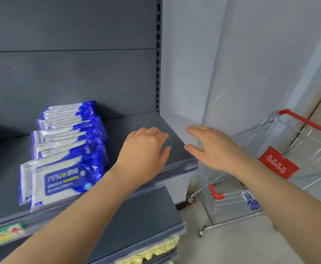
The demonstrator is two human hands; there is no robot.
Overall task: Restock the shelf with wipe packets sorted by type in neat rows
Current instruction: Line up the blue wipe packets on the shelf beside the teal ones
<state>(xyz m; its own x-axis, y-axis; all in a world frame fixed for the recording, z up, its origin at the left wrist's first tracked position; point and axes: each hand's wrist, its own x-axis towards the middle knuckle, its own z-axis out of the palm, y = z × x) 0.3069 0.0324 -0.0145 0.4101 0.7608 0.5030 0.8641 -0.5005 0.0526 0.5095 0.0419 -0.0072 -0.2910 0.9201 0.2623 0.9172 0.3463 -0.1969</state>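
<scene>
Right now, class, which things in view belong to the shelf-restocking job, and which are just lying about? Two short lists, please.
Job: row of wipe packets; shelf; shopping cart; blue-and-white packet in the cart, blurred; left hand and right hand, both empty.
Lying about: yellow goods on the lower shelf; shelf-edge label; red panel on the cart.

A shop: dark grey metal gondola shelf (142,128) with a price-label rail along its front edge; blue-and-white wipe packets (64,153) faced in a row; a red-handled wire shopping trolley (270,168) beside it.
</scene>
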